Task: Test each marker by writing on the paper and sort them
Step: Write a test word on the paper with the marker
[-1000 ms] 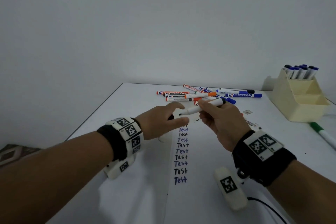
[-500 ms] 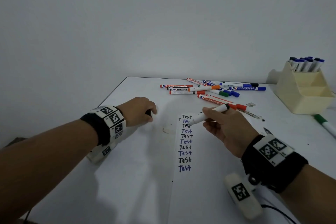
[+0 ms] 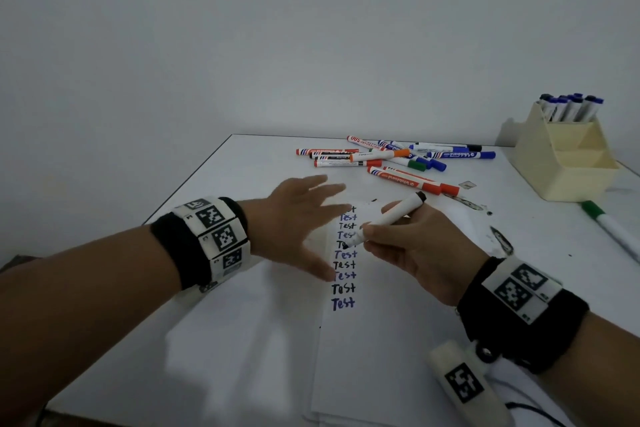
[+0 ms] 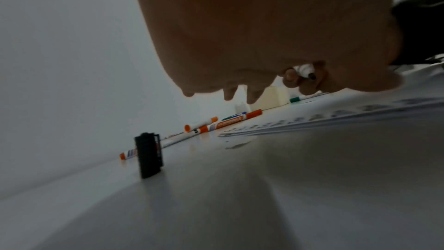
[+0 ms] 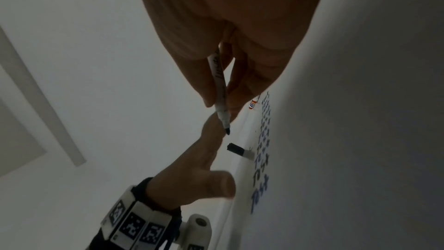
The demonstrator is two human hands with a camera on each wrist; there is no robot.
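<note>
1. While the right hand (image 3: 420, 253) pinches an uncapped white marker (image 3: 391, 218) between thumb and fingers, the dark tip points down at the paper (image 3: 363, 357) beside the column of "Test" words (image 3: 344, 255); whether the tip touches the sheet is unclear.
2. Left hand (image 3: 298, 218) is spread flat with straight fingers, holding nothing, just left of the written column, its fingertips reaching the paper's left edge.
3. A black cap (image 4: 149, 156) stands upright on the table (image 3: 242, 340) under the left hand.
4. Beyond both hands lies a loose pile of markers (image 3: 391, 158) with orange, blue and green caps.
5. Far right of the right hand, a cream organizer (image 3: 561, 163) holds blue-capped markers (image 3: 571, 107); a green-capped marker (image 3: 613, 229) lies beside it.
</note>
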